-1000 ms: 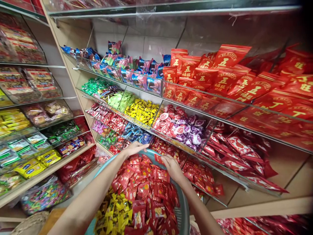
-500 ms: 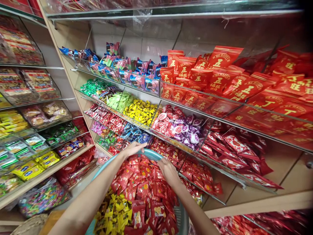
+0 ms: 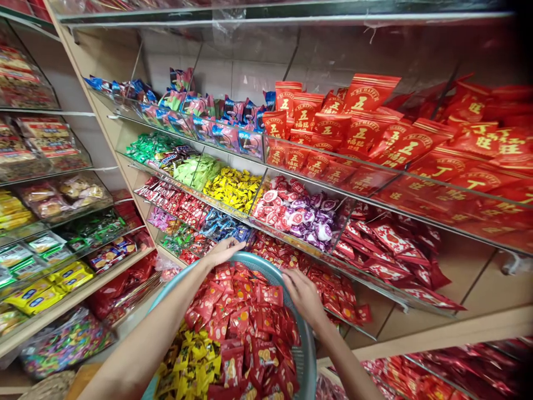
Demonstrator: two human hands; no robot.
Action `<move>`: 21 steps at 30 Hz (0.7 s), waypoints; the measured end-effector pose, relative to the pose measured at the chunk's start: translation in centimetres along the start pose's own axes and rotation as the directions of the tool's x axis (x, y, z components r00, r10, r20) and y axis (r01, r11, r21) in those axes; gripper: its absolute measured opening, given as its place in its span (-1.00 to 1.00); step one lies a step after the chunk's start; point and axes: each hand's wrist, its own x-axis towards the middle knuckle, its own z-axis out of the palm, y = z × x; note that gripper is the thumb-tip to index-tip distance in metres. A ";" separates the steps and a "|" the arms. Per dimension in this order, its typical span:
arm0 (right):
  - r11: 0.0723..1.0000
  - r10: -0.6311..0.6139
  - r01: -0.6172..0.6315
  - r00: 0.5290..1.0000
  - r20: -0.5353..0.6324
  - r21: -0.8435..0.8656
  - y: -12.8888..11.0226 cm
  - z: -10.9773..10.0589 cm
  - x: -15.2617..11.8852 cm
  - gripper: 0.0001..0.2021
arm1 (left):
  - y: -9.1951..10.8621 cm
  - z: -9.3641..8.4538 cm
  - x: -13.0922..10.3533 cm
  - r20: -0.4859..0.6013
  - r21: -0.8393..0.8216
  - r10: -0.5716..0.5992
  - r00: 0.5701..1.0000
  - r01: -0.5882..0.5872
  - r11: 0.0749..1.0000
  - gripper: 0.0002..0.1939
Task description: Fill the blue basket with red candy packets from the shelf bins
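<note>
A teal plastic basket (image 3: 308, 364) holds red candy packets (image 3: 245, 316) and, at the near left, yellow candy packets (image 3: 189, 358). My left hand (image 3: 222, 253) lies at the basket's far rim, its fingers stretched to the right, with nothing visible in them. At the right part of the rim is my right hand (image 3: 303, 291), fingers extended and apart, no packet seen in it. Just beyond both hands, a low shelf compartment carries more red packets (image 3: 277, 250).
Tilted shelves with clear front panels rise ahead, holding large red packets (image 3: 366, 128), yellow candies (image 3: 233, 186), purple-wrapped candies (image 3: 312, 216) and dark red packets (image 3: 387, 244). More goods line the left shelves. A bag of colourful candies (image 3: 66, 341) lies low at left.
My right hand has moved right, from over the red packets to the basket's right rim. My left hand stays at the far rim. The view has shifted slightly, and the shelves appear further left.
</note>
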 end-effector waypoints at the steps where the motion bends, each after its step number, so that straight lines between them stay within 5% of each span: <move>1: 0.999 0.043 -0.043 0.999 -0.030 -0.011 1.0 -0.9 -0.8 -0.65 | -0.1 0.0 0.0 0.019 0.018 -0.008 1.000 0.008 1.000 -0.43; 5: 0.926 0.245 -0.280 0.956 -0.159 -0.255 6.6 -3.7 -3.5 -0.60 | 0.0 0.0 -0.1 0.065 0.054 0.011 0.998 -0.014 0.998 -0.45; 8: 0.722 0.472 -0.500 0.861 -0.188 -0.479 9.9 -4.3 -4.1 -0.54 | 0.5 -0.1 -0.3 0.048 0.054 0.031 0.998 -0.034 0.998 -0.49; 11: 0.515 0.645 -0.588 0.745 -0.170 -0.624 11.1 -3.5 -3.1 -0.41 | 1.0 -0.1 -0.6 0.031 0.066 -0.001 1.000 -0.001 0.998 -0.51; 13: 0.458 0.700 -0.606 0.697 -0.157 -0.650 10.9 -2.7 -2.1 -0.35 | 1.2 -0.1 -0.8 0.019 0.085 -0.019 1.000 0.017 0.996 -0.53; 17: 0.441 0.743 -0.598 0.662 -0.101 -0.669 10.2 -1.5 -0.8 -0.32 | 1.4 -0.2 -1.0 -0.003 0.112 -0.041 0.999 0.041 0.993 -0.56; 21: 0.502 0.687 -0.539 0.724 -0.067 -0.676 10.7 -1.4 -0.9 -0.41 | 1.5 -0.4 -1.1 0.001 0.087 -0.038 0.999 0.038 0.995 -0.52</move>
